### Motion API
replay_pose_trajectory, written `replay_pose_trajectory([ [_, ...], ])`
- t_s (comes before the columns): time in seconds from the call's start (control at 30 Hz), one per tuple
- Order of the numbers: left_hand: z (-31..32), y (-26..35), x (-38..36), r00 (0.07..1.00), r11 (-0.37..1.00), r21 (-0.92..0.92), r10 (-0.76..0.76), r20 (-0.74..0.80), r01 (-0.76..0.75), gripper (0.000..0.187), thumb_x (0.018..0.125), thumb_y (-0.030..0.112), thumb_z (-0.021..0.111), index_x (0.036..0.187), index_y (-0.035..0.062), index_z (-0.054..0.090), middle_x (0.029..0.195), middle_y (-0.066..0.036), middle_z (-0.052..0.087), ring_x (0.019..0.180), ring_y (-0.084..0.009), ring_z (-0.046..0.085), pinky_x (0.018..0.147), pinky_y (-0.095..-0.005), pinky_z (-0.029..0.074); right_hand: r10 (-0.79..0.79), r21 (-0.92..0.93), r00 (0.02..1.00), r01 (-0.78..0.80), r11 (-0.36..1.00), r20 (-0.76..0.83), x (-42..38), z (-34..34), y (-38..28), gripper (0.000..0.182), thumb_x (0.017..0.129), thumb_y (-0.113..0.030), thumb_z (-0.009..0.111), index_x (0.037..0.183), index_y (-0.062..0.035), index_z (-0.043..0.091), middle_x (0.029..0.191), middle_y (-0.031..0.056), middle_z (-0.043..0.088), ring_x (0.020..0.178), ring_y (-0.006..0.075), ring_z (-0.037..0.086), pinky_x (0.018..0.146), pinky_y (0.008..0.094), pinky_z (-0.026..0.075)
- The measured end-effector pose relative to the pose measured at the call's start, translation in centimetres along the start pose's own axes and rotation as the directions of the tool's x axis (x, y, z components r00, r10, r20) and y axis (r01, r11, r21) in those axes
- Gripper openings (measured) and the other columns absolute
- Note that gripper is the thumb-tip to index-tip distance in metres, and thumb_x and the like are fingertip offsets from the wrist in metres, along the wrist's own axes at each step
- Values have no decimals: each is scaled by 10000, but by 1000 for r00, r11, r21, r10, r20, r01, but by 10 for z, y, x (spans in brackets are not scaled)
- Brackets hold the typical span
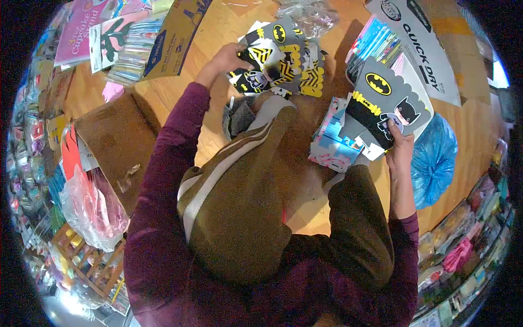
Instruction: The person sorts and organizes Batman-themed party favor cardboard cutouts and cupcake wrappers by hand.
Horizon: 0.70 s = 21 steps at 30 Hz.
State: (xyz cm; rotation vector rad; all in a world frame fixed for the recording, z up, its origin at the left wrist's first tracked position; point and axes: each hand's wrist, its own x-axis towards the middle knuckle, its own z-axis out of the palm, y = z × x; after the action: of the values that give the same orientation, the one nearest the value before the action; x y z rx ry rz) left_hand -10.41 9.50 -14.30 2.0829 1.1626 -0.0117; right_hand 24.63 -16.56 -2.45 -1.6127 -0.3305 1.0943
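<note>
My left hand (227,61) grips the left edge of a loose bunch of flat Batman popcorn boxes (279,72), printed grey, black, yellow and white with scalloped ends. These fan out over my bent knee. To the right, my right hand (402,140) is closed on the lower corner of a grey and black Batman popcorn box (366,111), thumb on the printed figure. White card shows behind that box. Just left of it, light blue and pink printed card pieces (333,143) stand close to my other leg.
A blue plastic bag (436,161) sits right of my right forearm. Beyond lies a white "Quick Dry" package (417,46). At the left are a cardboard box (117,136), a pinkish plastic bag (92,210) and packaged straws (139,52). Crumpled clear plastic (310,16) lies at the top.
</note>
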Motion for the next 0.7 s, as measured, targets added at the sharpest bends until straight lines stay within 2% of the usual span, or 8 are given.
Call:
replay_pose_trajectory([
  [0.07, -20, 9, -15, 990, 821, -568, 23, 139, 61, 346, 640, 153, 706, 932, -2, 602, 786, -69, 629, 694, -149, 583, 645, -256, 457, -5, 9, 1000, 5, 1000, -4, 0, -1, -1, 324, 743, -13, 594, 1045, -9, 476, 945, 92, 574, 817, 177, 582, 727, 302, 489],
  [0.1, -34, 14, -22, 979, 771, -604, -132, 158, 201, 305, 693, 74, 658, 974, -16, 583, 821, -35, 616, 704, -83, 553, 625, -220, 448, -14, 17, 1000, 14, 1000, -9, 0, -1, -1, 325, 737, -13, 600, 1040, -11, 481, 939, 92, 577, 814, 176, 582, 724, 299, 489],
  [0.37, -73, -10, -47, 950, 304, -951, -275, -147, -59, 335, 788, 74, 569, 1094, 11, 449, 967, -76, 570, 834, -143, 569, 712, -271, 488, -33, 76, 998, 37, 996, -58, -2, 5, -7, 339, 694, 7, 634, 980, 43, 456, 895, 153, 569, 739, 211, 603, 647, 326, 519],
  [0.53, -92, -1, -60, 953, 509, -860, -270, -138, 20, 253, 800, 80, 551, 1034, -6, 509, 928, -65, 587, 803, -139, 569, 709, -258, 468, -12, 24, 999, 14, 1000, -50, -3, 2, -7, 353, 708, -32, 632, 1016, 23, 468, 911, 117, 573, 776, 188, 589, 691, 311, 495],
  [0.6, -110, 28, -75, 937, 775, -628, -268, -226, 70, 211, 782, 46, 560, 984, -13, 549, 864, -38, 613, 749, -108, 568, 661, -253, 457, -6, -11, 999, 5, 1000, -34, -3, 0, -7, 357, 720, -69, 628, 1042, 0, 491, 933, 79, 578, 812, 160, 575, 735, 293, 471],
  [0.63, -111, 16, -75, 937, 891, -450, -204, -284, 57, 258, 755, 68, 579, 999, -7, 544, 883, -90, 625, 758, -188, 597, 659, -303, 464, 0, -16, 1000, -1, 1000, -30, -3, -1, -7, 361, 721, -71, 629, 1045, 3, 489, 938, 81, 577, 817, 161, 574, 739, 292, 468],
  [0.67, -110, 15, -76, 938, 892, -449, -201, -283, 56, 258, 755, 68, 579, 999, -7, 544, 883, -90, 625, 758, -188, 597, 659, -303, 464, 4, -20, 1000, -4, 1000, -27, -2, -2, -7, 365, 721, -73, 631, 1048, 6, 487, 943, 82, 576, 822, 162, 573, 744, 292, 466],
  [0.7, -111, 18, -79, 930, 989, -110, -129, -345, 96, 277, 735, 86, 589, 1000, 15, 548, 886, -126, 616, 777, -247, 593, 672, -335, 463, 2, -18, 1000, -3, 1000, -30, -2, -1, -7, 365, 721, -73, 631, 1048, 6, 487, 943, 82, 576, 822, 162, 573, 744, 292, 466],
])
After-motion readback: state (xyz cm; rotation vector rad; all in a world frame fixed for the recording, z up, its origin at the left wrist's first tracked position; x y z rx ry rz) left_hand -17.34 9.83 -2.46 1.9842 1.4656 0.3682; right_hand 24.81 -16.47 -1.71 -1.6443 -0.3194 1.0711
